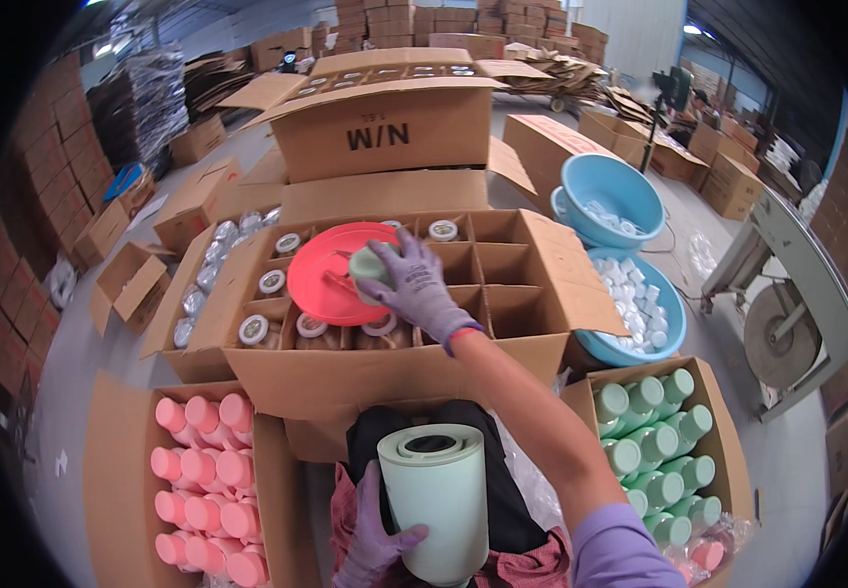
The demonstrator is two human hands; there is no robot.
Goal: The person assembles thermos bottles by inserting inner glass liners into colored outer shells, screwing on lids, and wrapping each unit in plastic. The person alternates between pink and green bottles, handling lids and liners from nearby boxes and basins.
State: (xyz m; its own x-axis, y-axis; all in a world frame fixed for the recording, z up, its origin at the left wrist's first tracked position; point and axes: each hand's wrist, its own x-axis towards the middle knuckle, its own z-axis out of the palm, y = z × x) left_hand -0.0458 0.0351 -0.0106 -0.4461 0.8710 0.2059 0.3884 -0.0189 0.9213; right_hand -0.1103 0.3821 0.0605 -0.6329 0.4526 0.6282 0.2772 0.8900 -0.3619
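Note:
My left hand [373, 534], in a grey-purple glove, is closed around the side of a large mint-green cylindrical jug [436, 505]. It stands upright over my lap, its top showing a ring around a dark opening. Farther forward, my right hand [422, 284], gloved alike, grips a small mint-green cup-shaped lid [369, 267] over a round red plate [318, 257]. Thin reddish pieces lie on the plate beside the lid. The plate rests on top of a divided cardboard box [394, 367], where several containers with pale round tops sit in compartments.
Pink-capped bottles [210, 470] fill a box at left; green bottles [661, 456] fill one at right. Blue basins [674, 338] hold small white caps [634, 304]. Behind stands a taller open carton [385, 122]. A grey machine with a wheel [786, 323] stands right.

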